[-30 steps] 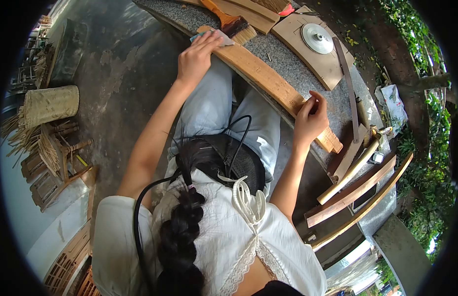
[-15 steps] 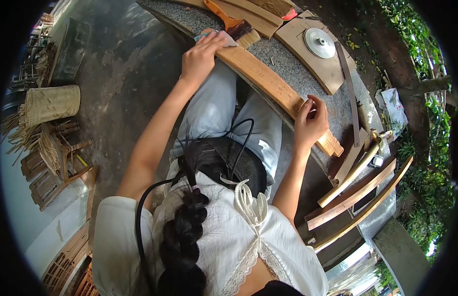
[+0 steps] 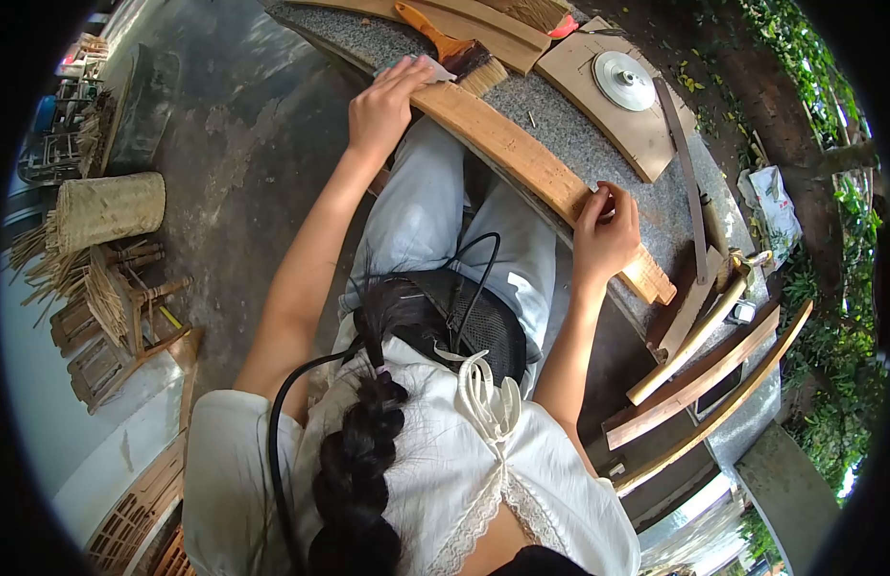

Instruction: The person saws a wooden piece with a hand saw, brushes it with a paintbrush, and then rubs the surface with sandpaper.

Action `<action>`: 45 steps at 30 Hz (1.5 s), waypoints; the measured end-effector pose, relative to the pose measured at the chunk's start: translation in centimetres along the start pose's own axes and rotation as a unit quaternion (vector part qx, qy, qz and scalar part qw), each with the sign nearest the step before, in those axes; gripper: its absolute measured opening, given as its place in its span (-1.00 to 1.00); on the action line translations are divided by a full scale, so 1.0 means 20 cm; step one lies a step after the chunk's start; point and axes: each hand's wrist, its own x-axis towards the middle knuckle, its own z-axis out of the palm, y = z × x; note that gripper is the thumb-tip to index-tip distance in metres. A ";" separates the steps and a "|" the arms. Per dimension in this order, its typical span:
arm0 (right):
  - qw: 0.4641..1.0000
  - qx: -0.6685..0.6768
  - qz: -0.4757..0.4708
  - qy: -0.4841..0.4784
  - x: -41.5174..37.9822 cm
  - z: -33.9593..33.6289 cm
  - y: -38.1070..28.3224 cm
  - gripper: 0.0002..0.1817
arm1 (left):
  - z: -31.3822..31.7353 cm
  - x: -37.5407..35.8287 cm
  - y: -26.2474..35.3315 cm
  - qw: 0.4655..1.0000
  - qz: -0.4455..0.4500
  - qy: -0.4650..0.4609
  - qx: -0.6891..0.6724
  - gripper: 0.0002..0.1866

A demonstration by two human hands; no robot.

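- The curved wooden slat (image 3: 522, 158) lies diagonally along the stone table's (image 3: 598, 144) near edge, upper centre.
- Left hand (image 3: 379, 108) presses sandpaper (image 3: 421, 67) flat onto its upper end.
- Right hand (image 3: 606, 235) pinches the slat's lower part, fingers curled closed.
- A brush (image 3: 459, 48) lies just beside.

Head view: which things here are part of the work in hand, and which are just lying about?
In use:
left hand pressing sandpaper on the plank
right hand gripping the plank's edge

Lying about:
brush
metal disc
strap
basket
planks on the table
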 end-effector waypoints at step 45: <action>1.000 -0.028 -0.001 -0.003 -0.01 0.01 0.01 -0.91 | -0.03 -0.01 -0.08 0.992 0.115 0.000 -0.043 -0.67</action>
